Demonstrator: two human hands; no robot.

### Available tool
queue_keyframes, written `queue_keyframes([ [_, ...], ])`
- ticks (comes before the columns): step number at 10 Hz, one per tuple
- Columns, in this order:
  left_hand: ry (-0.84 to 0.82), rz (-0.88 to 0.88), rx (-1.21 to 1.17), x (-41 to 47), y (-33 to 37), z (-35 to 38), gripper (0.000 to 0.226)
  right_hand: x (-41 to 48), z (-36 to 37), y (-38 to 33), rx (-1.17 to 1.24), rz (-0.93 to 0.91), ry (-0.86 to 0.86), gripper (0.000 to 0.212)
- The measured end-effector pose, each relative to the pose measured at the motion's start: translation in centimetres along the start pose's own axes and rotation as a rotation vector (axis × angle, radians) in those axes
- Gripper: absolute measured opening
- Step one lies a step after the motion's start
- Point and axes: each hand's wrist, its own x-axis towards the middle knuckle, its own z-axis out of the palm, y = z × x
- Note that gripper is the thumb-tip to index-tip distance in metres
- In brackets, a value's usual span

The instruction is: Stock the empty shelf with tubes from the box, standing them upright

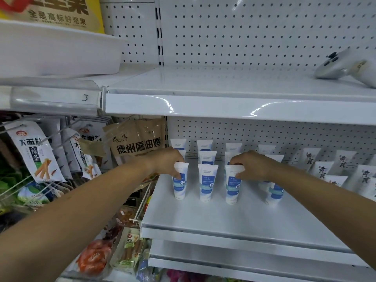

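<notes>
Several white-and-blue tubes stand upright in rows on the white shelf [234, 218]. My left hand [167, 161] grips the top of the front-left tube [180, 186], fingers curled over its crimped end. My right hand [252, 165] pinches the top of the front tube [233, 188] in the third column. A free tube [207, 185] stands between them. Another front tube [274, 193] shows partly behind my right forearm. The box is out of view.
White tubes with black characters [323, 169] fill the shelf's right side. Above is an upper shelf [223, 86] with a white controller [335, 66]. Hanging snack packets [38, 155] and a brown bag [136, 143] crowd the left bay. Lower shelves hold packaged food [130, 249].
</notes>
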Motion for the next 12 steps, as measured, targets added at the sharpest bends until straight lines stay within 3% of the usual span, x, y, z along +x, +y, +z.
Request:
queue_keyframes([
  [5,0.02,-0.029,-0.008,0.0,-0.3,0.4,0.04,-0.4,0.4,0.6,0.063,0.012,-0.03,0.022],
  [9,0.106,-0.087,-0.268,-0.7,0.0,-2.1,0.06,-0.2,-0.3,0.9,0.149,0.063,-0.011,0.024],
  [12,0.22,-0.039,-0.208,-0.8,1.1,-3.1,0.035,-0.9,-2.0,1.7,0.169,0.164,0.048,0.036],
])
